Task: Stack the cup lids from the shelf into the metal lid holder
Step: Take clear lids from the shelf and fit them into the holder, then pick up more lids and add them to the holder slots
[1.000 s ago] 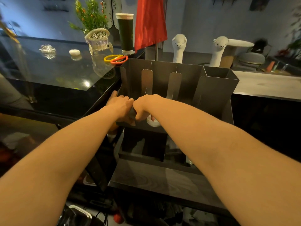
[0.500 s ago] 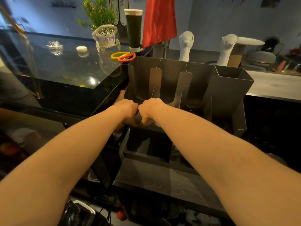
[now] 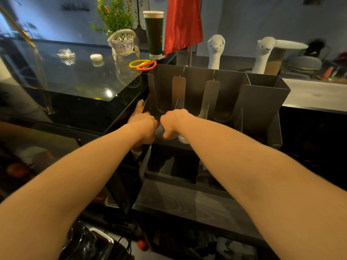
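Observation:
The metal lid holder point(image 3: 262, 102) stands on a dark shelf, with upright slotted compartments that look empty. Both my hands meet at its front left corner. My left hand point(image 3: 143, 125) has its fingers curled over the holder's low front edge, and one finger lies along the left wall. My right hand point(image 3: 173, 122) is curled, knuckles up, over a white cup lid point(image 3: 183, 140), of which only a pale rim shows below the palm. Whether more lids lie under it is hidden.
A glossy black counter point(image 3: 78, 81) at the left carries a wicker flower cart point(image 3: 123, 44), scissors point(image 3: 143, 64), a tall dark cup point(image 3: 154, 32) and a red flag point(image 3: 183, 23). Two white llama figures point(image 3: 216, 51) stand behind the holder. A grey shelf board point(image 3: 187, 203) lies below.
Both hands stay together at the holder's front left corner. The view has shifted slightly, and less of the white lid shows under my right hand than before.

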Available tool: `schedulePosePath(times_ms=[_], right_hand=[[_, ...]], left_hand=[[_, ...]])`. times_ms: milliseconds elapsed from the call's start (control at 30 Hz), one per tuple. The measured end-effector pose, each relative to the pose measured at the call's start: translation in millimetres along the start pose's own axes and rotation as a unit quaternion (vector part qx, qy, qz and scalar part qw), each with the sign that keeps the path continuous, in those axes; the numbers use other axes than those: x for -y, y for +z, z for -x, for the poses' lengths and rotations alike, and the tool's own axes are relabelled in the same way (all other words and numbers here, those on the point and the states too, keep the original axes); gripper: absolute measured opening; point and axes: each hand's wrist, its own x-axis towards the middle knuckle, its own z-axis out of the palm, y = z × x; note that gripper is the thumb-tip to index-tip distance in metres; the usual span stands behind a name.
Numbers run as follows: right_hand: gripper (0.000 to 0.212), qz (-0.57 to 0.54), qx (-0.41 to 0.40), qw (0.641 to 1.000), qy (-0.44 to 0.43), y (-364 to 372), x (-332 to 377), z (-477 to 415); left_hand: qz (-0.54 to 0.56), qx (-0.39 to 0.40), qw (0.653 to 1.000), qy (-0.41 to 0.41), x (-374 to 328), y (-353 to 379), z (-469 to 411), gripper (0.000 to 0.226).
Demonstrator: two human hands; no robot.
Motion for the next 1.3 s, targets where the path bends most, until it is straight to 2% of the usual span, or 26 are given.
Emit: schedulePosePath(times_ms=[133, 233, 367, 500, 600, 800, 1033, 1200, 1300], right_hand=[[0.026, -0.013, -0.072, 0.997, 0.007, -1.7, -2.3, 14.6], [0.030, -0.036, -0.139, 0.990, 0.008, 1.6, -6.0, 34.0], [0.037, -0.090, -0.225, 0.970, 0.034, 17.6, -7.2, 72.0], [0.032, -0.159, -0.262, 0.948, 0.085, 48.5, -6.3, 115.2], [0.027, -0.185, -0.248, 0.942, 0.133, 80.5, -11.2, 148.4], [0.026, -0.204, -0.170, 0.929, 0.258, 157.0, -40.5, 216.4], [0.033, -0.228, -0.078, 0.903, 0.355, 232.1, -88.3, 286.7], [0.038, -0.261, -0.017, 0.876, 0.406, 288.0, -130.3, 324.4], [0.039, -0.278, -0.013, 0.854, 0.439, 320.0, -154.4, 339.0]], left_hand=[[-0.012, -0.112, 0.994, 0.012, 4.8, -2.7, 22.5, 0.024], [-0.003, -0.168, 0.986, 0.013, 2.9, -7.4, 37.4, 0.029], [0.124, -0.183, 0.975, 0.019, -12.2, -20.8, 54.4, 0.026], [0.201, -0.158, 0.966, 0.037, -50.7, -31.5, 56.9, 0.022], [0.217, -0.135, 0.964, 0.075, -88.3, -34.1, 55.4, 0.022], [0.247, -0.053, 0.953, 0.170, -183.4, -58.2, 60.0, 0.015], [0.202, -0.019, 0.938, 0.281, -298.8, -75.4, 38.7, 0.023], [0.157, 0.012, 0.941, 0.301, -369.8, -85.6, 13.7, 0.042], [0.152, 0.032, 0.947, 0.283, -396.3, -82.0, -5.7, 0.045]])
